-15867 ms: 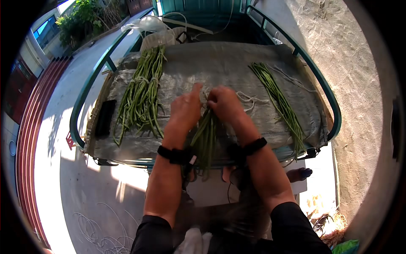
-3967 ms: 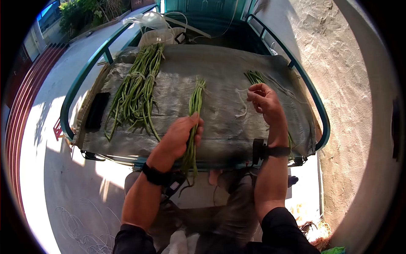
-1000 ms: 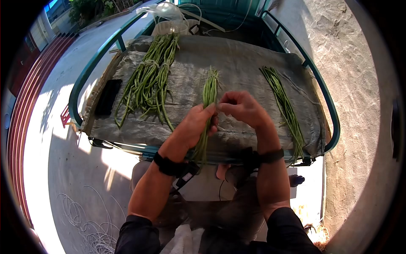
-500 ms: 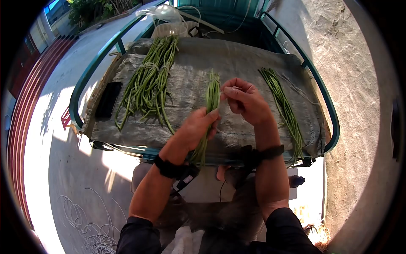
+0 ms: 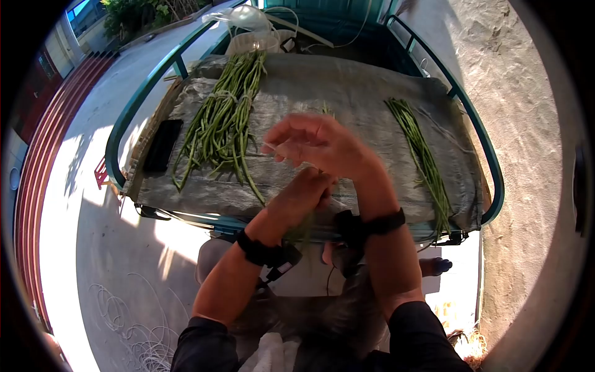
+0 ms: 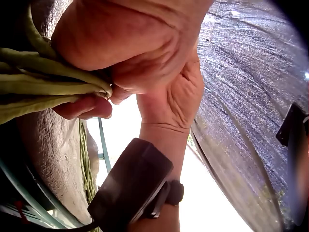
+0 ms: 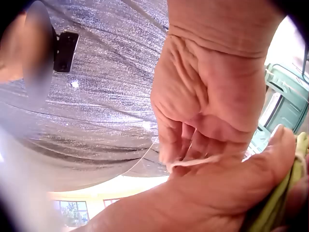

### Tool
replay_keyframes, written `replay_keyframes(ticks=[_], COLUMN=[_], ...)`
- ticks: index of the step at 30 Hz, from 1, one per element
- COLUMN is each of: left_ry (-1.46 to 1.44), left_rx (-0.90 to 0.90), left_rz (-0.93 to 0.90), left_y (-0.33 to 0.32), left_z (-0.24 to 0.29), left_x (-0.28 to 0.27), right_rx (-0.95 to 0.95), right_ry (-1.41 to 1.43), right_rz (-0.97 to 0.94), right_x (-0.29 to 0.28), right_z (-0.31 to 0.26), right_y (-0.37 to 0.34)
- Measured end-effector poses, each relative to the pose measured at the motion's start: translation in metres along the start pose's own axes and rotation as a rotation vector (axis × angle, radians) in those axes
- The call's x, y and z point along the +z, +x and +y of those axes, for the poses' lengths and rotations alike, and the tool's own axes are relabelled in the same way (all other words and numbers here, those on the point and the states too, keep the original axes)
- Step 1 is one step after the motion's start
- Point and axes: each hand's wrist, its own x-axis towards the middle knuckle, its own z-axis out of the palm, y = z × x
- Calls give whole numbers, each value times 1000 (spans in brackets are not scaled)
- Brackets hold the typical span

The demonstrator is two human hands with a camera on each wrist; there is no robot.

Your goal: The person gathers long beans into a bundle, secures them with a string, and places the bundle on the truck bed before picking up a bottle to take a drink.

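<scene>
My left hand [image 5: 304,195] grips a bunch of long green beans [image 6: 48,87], its thumb laid along them. In the head view the hands cover most of this bunch; only the tips show beyond my right hand [image 5: 322,146]. That hand is raised over the left one, palm turned down, fingers bent. The right wrist view shows a pale string [image 7: 195,162] running from beside the left thumb to the curled right fingers, which hold it. A second band of string circles the beans [image 7: 301,150] at that view's right edge.
Tied bunches of long beans [image 5: 223,118] lie on the grey sheet [image 5: 334,74] at left, a dark phone [image 5: 163,146] beside them. A loose row of beans [image 5: 421,161] and strings [image 5: 443,130] lie at right. Green rails [image 5: 142,87] flank the cart bed.
Earlier the left hand took hold of the middle bunch and the right hand fetched a string. In the last half second the right hand has swept leftward across the bunch with the string.
</scene>
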Motion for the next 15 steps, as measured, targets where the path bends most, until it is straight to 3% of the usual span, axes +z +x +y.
replay_keyframes(ticks=[4,10,13,15], left_ry=[-130,-481,-540,-575], left_rx=[-102,-200,-208,-185], left_rz=[26,36,31,-2], left_y=[-1,-5,-6,-6], left_z=[3,13,20,19], left_x=[2,-5,-9,-13], right_rx=[-153,44,403,560], right_ry=[133,292,96,-27], right_rz=[-103,333,571,467], right_x=[17,-33,-66,-71], right_z=[-7,-23,0,10], right_y=[7,-28,-57,-69])
